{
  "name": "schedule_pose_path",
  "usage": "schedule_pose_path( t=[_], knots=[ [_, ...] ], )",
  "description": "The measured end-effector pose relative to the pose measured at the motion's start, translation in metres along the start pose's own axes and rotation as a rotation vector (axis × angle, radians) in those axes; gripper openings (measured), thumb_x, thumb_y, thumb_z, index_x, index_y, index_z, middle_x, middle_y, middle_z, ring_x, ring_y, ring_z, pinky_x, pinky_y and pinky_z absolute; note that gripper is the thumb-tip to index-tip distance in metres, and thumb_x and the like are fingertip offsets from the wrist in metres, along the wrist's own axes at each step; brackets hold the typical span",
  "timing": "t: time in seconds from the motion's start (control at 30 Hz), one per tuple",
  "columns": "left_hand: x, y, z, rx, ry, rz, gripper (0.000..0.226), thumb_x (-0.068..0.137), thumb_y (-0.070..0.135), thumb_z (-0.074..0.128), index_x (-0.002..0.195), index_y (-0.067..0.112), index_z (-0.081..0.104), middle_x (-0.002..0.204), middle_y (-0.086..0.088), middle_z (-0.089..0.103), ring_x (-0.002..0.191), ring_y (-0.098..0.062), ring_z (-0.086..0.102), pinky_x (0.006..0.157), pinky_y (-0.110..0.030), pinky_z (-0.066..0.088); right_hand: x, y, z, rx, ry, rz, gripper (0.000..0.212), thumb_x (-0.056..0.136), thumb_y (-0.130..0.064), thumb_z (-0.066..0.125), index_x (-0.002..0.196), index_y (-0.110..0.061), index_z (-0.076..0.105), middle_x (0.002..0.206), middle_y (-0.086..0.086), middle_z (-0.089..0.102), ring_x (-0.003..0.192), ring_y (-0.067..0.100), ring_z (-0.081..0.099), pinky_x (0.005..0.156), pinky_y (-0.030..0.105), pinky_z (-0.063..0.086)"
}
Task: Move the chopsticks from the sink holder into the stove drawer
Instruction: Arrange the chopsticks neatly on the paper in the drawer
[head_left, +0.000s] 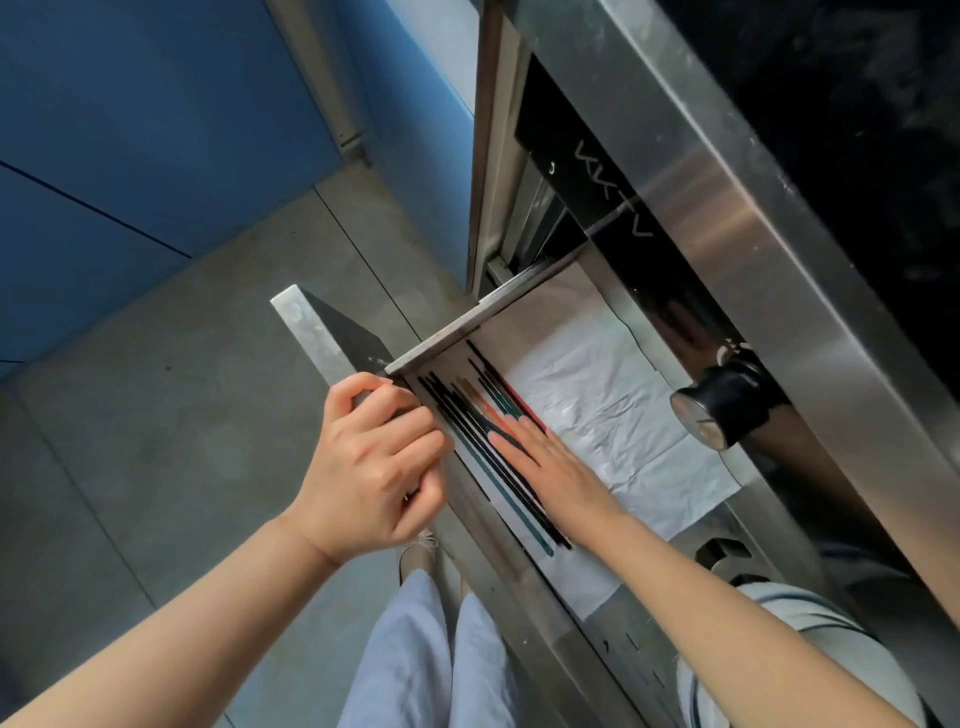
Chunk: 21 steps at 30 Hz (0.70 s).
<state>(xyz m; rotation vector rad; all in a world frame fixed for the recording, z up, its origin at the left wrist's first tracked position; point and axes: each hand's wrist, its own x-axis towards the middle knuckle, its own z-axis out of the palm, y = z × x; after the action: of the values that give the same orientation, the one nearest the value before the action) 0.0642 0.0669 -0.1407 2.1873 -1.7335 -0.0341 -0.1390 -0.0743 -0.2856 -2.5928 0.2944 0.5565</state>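
Note:
The steel stove drawer (447, 330) is pulled out below the stove front. Several dark chopsticks (470, 415) with teal, red and brown ends lie side by side along the drawer's front side, on a white paper liner (597, 395). My right hand (550, 467) lies flat, fingers together and straight, on top of the chopsticks' near ends. My left hand (374, 462) is curled over the drawer's front panel (317, 332), gripping its top edge.
A black round knob (727, 405) sticks out of the steel stove front just right of the drawer. The dark cooktop (857, 130) lies above. A grey tiled floor (182, 389) and blue cabinet doors (130, 130) are to the left. My legs stand below the drawer.

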Motion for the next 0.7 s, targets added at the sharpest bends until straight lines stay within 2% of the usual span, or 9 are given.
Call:
schedule_pose_path(
  t=[0.07,0.13,0.23,0.33,0.43,0.5,0.6,0.7],
  knots=[
    [0.0,0.0,0.0,-0.003,0.01,0.006,0.029,0.083,0.015,0.043,0.065,0.014,0.066,0.071,0.002,0.064,0.076,-0.023,0.058,0.1,-0.03,0.027,-0.005,0.004,0.0,-0.03,0.018,0.02,0.102,0.067,0.021,0.036,0.153,-0.022,-0.001,0.159,-0.003,-0.012,0.146,0.018,-0.015,0.119,0.035,-0.004],
    [0.0,0.0,0.0,-0.005,0.01,0.01,0.031,0.085,0.016,0.042,0.066,0.014,0.066,0.072,0.002,0.065,0.075,-0.024,0.059,0.099,-0.032,0.028,-0.008,0.006,0.001,-0.045,0.022,0.07,0.093,0.075,0.014,0.034,0.152,-0.019,-0.006,0.157,-0.003,-0.016,0.145,0.017,-0.018,0.119,0.036,-0.004],
    [0.0,0.001,0.0,-0.001,0.001,0.007,0.032,0.086,0.018,0.041,0.068,0.014,0.067,0.073,0.001,0.065,0.074,-0.025,0.059,0.099,-0.034,0.029,-0.009,0.004,0.005,-0.08,-0.01,0.072,0.066,0.097,-0.017,0.031,0.151,-0.012,-0.007,0.158,0.003,-0.013,0.147,0.019,-0.01,0.12,0.037,0.002],
    [0.0,0.0,0.0,0.004,0.005,0.01,0.033,0.086,0.018,0.04,0.069,0.014,0.068,0.074,0.001,0.066,0.074,-0.025,0.059,0.1,-0.032,0.028,-0.013,0.003,0.011,-0.14,-0.019,0.011,0.067,0.098,-0.031,0.036,0.15,-0.003,0.004,0.159,0.012,0.002,0.147,0.025,0.002,0.119,0.042,0.013],
    [0.0,0.0,0.0,-0.005,0.009,0.019,0.032,0.086,0.017,0.041,0.072,0.015,0.069,0.076,0.002,0.067,0.075,-0.025,0.059,0.101,-0.031,0.026,-0.02,0.008,0.012,-0.174,-0.017,-0.044,0.069,0.095,-0.028,0.045,0.15,-0.002,0.01,0.158,0.012,0.007,0.146,0.025,0.01,0.118,0.043,0.02],
    [0.0,0.0,0.0,-0.014,0.008,0.026,0.032,0.086,0.017,0.042,0.074,0.016,0.071,0.079,0.002,0.069,0.075,-0.025,0.058,0.099,-0.033,0.028,-0.021,0.01,0.008,-0.194,0.016,-0.044,0.073,0.09,-0.016,0.055,0.15,-0.005,0.015,0.158,0.01,0.01,0.146,0.024,0.012,0.117,0.043,0.019],
    [0.0,0.0,0.001,-0.02,0.006,0.039,0.034,0.086,0.017,0.041,0.076,0.016,0.073,0.081,0.001,0.07,0.076,-0.025,0.058,0.096,-0.038,0.03,-0.013,0.008,-0.001,-0.15,0.025,-0.048,0.092,0.073,0.003,0.06,0.152,-0.022,0.018,0.16,0.009,0.011,0.147,0.03,0.01,0.118,0.044,0.019],
    [0.001,0.0,0.001,-0.009,0.012,0.044,0.034,0.086,0.017,0.041,0.076,0.015,0.073,0.082,0.001,0.071,0.077,-0.025,0.058,0.095,-0.039,0.031,0.0,0.005,-0.007,-0.139,0.029,-0.062,0.083,0.08,-0.007,0.063,0.149,-0.033,0.025,0.159,0.012,0.012,0.147,0.032,0.01,0.117,0.046,0.018]
  ],
)
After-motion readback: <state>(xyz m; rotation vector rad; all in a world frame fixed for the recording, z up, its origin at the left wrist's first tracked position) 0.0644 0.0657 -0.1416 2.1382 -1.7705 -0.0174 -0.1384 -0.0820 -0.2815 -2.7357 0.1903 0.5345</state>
